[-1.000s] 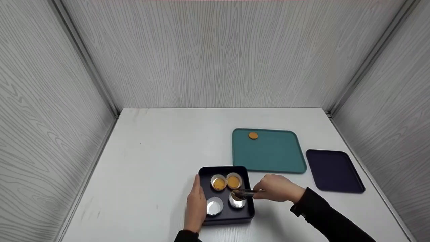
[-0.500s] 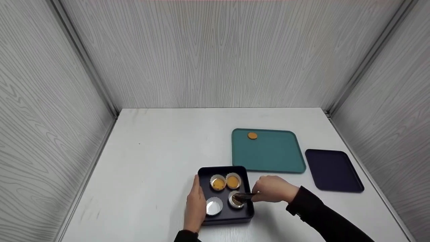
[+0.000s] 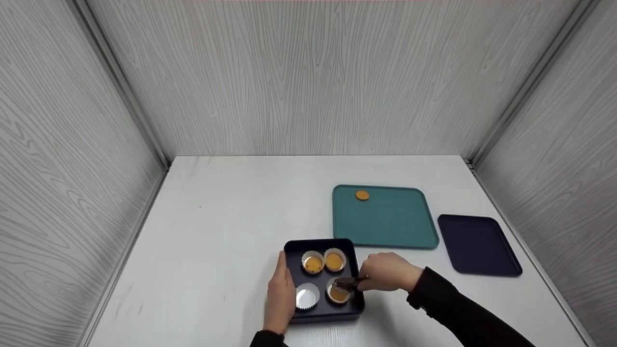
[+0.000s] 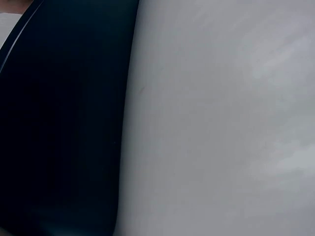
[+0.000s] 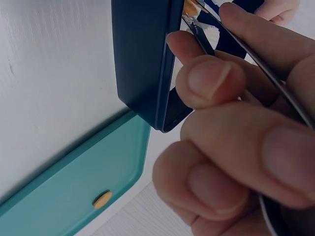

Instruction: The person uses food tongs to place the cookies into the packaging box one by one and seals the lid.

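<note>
A dark navy square box (image 3: 325,315) stands in front of me in the head view. My left hand (image 3: 281,294) lies along its left wall with straight fingers. Pinched in my right hand (image 3: 388,272) are small metal tongs (image 3: 348,283), which reach over the box's right wall. Their tips are over the near right paper baking cup, where a round golden-brown cookie (image 3: 338,295) shows. The two far cups hold cookies (image 3: 314,264) too, while the near left baking cup (image 3: 307,296) is bare. In the right wrist view the fingers hide part of the tongs (image 5: 266,73).
A teal tray (image 3: 393,226) with one cookie (image 3: 362,195) lies behind and right of the box. Farther right is a flat dark purple tray (image 3: 479,246). Grey wood-grain panels (image 3: 299,77) wall the white table (image 3: 217,241) at the back and both sides.
The tongs, earlier holding a cookie over the near right cup, have dipped into it. The cookie now shows inside the cup below the tips. My left hand stays at the box.
</note>
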`<state>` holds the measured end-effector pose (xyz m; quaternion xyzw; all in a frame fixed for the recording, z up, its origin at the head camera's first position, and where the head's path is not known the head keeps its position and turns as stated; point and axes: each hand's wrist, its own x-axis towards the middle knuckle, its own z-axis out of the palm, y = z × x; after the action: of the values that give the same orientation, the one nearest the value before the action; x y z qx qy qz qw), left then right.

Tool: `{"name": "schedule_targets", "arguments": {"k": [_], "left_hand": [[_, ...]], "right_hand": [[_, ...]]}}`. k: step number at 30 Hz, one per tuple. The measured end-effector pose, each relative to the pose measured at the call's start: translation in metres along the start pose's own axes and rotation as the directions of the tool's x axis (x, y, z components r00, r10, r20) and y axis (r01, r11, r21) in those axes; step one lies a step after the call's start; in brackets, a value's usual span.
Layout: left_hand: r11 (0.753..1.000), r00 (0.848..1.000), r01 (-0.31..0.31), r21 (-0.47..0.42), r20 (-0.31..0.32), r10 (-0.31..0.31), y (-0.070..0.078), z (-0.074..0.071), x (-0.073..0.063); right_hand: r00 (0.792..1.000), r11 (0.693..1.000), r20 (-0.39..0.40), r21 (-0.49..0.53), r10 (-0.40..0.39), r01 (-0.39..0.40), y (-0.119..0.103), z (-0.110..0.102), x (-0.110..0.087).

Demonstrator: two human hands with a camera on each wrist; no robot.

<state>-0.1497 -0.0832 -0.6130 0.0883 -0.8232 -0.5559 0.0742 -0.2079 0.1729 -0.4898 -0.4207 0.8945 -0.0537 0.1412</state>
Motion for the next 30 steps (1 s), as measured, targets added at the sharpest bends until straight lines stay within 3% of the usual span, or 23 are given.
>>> {"name": "schedule_targets", "arguments": {"k": [9,16,24,30], "left_hand": [[1.0,1.0,-0.015,0.004,-0.012,0.015,-0.0017,0.0009,-0.0003],[1.0,1.0,0.007,-0.004,0.003,-0.007,-0.0021,0.0012,0.0002],[1.0,1.0,0.022,0.005,0.006,-0.022,-0.0014,0.0008,-0.0001],[1.0,1.0,-0.008,-0.008,-0.004,0.008,-0.0009,0.001,0.0009]], "right_hand": [[1.0,1.0,0.0,0.01,0.004,-0.004,0.0014,0.0023,0.0014],[1.0,0.999,0.0,0.034,0.031,-0.031,0.0019,0.0011,0.0012],[0.998,0.999,-0.065,0.032,0.019,-0.016,0.006,-0.003,-0.0003],[0.996,0.999,-0.086,0.045,0.022,-0.018,0.0075,-0.0067,-0.0031]]}}
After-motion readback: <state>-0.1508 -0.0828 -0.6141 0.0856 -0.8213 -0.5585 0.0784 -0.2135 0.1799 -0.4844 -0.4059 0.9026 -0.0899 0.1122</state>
